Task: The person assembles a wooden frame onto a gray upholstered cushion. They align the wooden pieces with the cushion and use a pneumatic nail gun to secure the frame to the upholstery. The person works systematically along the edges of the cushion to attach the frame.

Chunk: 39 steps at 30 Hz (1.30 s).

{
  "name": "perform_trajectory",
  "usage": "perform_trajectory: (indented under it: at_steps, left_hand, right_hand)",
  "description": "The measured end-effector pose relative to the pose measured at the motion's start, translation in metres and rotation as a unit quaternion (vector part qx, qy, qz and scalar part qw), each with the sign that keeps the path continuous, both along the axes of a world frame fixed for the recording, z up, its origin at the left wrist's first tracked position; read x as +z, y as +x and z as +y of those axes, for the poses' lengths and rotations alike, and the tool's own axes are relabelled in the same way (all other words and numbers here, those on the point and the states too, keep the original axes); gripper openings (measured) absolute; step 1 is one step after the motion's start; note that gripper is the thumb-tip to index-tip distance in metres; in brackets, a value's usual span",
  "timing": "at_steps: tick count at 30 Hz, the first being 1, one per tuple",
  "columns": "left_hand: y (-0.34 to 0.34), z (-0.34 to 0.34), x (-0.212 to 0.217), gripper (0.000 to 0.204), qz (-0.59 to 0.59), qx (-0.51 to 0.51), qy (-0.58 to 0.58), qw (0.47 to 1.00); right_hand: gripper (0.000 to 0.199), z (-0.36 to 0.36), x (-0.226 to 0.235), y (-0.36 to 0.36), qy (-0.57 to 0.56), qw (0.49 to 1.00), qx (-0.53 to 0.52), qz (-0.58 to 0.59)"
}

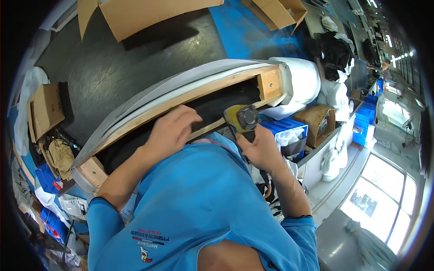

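In front of me lies a long curved wooden frame (196,95), with pale padding and grey fabric along its far side. Dark material (226,106) fills its hollow. My left hand (174,128) hovers over the hollow, fingers loosely bent and apart, holding nothing I can see. In my right hand (262,149) is a yellow and black pneumatic staple gun (242,118), gripped by the handle beside the frame's near rail. Its nose is hidden, so I cannot tell whether it touches the wood. An orange-brown hose (267,186) hangs below that hand.
The dark worktop (135,67) bears a cardboard box (153,18) at the far side and a smaller carton (47,106) at left. Blue bins (289,131), another carton (316,119) and white wrapped padding (300,83) crowd the right.
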<state>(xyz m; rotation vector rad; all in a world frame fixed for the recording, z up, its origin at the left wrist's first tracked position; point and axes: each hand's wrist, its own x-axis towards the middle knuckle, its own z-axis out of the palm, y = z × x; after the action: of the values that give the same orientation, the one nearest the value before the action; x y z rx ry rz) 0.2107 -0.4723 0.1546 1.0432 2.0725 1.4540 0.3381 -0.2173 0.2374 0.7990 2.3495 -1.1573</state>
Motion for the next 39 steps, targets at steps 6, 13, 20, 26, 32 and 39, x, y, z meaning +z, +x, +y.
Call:
perform_trajectory:
  at_steps: [6, 13, 20, 26, 32, 39]
  left_hand:
    - [-0.033, -0.087, 0.033, 0.09, 0.19, 0.132, -0.339, 0.912]
    - [-0.075, -0.129, 0.023, 0.058, 0.108, -0.013, -0.366, 0.924]
    - [-0.078, -0.179, 0.025, 0.058, 0.064, 0.01, -0.404, 0.913]
    - [-0.062, -0.289, 0.025, 0.058, -0.075, 0.178, -0.403, 0.895]
    - [-0.049, -0.268, 0.028, 0.06, 0.069, 0.305, -0.451, 0.836]
    - [0.031, -0.212, 0.011, 0.029, 0.298, 0.455, -0.44, 0.714]
  right_hand:
    - [0.014, 0.045, 0.014, 0.024, -0.039, 0.981, -0.168, 0.087]
    - [0.019, 0.081, -0.008, 0.028, -0.024, 0.933, -0.292, 0.208]
    - [0.029, 0.121, -0.032, 0.013, -0.049, 0.913, -0.33, 0.236]
    - [0.029, 0.157, -0.139, -0.037, -0.194, 0.956, -0.194, 0.099]
    - [0.056, 0.179, -0.463, -0.072, -0.166, 0.98, -0.09, 0.061]
    - [0.035, 0.113, -0.479, -0.081, -0.179, 0.97, -0.167, -0.002]
